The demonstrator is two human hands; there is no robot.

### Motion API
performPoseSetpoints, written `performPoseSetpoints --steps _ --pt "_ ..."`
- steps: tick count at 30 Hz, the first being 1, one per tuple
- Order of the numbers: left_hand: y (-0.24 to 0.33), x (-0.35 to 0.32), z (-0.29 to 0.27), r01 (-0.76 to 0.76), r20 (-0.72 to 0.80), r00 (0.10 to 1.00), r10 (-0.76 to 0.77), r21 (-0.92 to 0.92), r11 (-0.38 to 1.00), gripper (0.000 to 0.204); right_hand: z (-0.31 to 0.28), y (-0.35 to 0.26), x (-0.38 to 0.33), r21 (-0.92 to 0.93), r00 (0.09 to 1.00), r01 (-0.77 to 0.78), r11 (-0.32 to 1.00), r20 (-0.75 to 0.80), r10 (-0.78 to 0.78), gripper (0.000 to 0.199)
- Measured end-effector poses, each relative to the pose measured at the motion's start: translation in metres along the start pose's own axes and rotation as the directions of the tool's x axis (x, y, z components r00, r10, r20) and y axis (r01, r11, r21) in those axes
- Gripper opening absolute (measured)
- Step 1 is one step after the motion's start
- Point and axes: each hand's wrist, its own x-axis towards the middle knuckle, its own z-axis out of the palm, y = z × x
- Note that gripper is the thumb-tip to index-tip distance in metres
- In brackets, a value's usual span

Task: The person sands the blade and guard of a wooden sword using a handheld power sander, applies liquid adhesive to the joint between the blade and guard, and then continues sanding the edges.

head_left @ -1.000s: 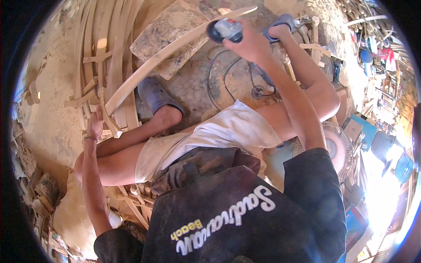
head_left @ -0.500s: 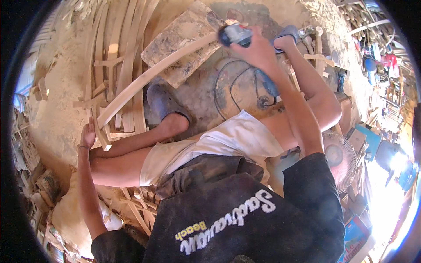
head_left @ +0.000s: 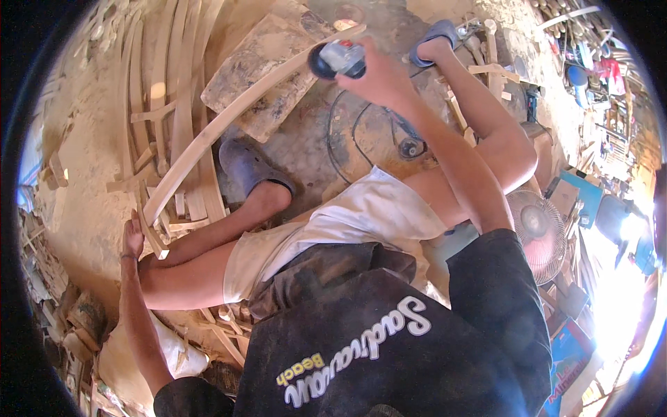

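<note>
Curved strip: the long, pale, bowed wooden strip (head_left: 229, 121) runs from the low end by the person's knee up across the dusty floor to the power tool; it lies over a flat, stained grey-brown slab (head_left: 267, 76).
Stack: more pale curved wooden strips (head_left: 163, 83) lie on the floor to the left, just beside the worked one.
Step in hand: sanding or grinding the far end of the strip, as I judge it, with the near end steadied.
Tool: a small grey and black hand-held sander (head_left: 337, 59) sits on the strip's upper end, its black cable (head_left: 347, 135) looping on the floor.
Right hand (head_left: 379, 80): wrapped around the tool.
Left hand (head_left: 133, 236): resting against the strip's low end; how its fingers lie I cannot tell.
Next move calls for: firm bracing at the low end and even pressure along the curve.
</note>
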Motion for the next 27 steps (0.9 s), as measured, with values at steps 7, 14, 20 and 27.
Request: performPoseSetpoints --steps 7,14,20,27 --pt "0.011 0.005 0.007 -0.027 0.136 0.990 0.040 -0.090 0.996 0.087 -0.015 0.056 0.033 -0.121 0.984 -0.114 0.986 -0.148 0.095 0.094" --pt "0.004 0.002 0.011 -0.072 -0.013 0.997 0.072 0.002 0.997 0.088 -0.026 0.085 0.054 -0.073 0.978 -0.120 0.990 -0.183 0.105 0.100" --pt "0.006 0.006 0.005 -0.018 0.120 0.992 0.026 -0.071 0.997 0.087 -0.032 0.108 0.074 -0.065 0.960 -0.217 0.974 -0.197 0.201 0.105" --pt "-0.001 0.007 0.014 -0.225 -0.247 0.933 0.262 0.170 0.959 0.088 -0.033 0.142 0.102 0.066 0.945 -0.249 0.966 -0.200 0.258 0.108"
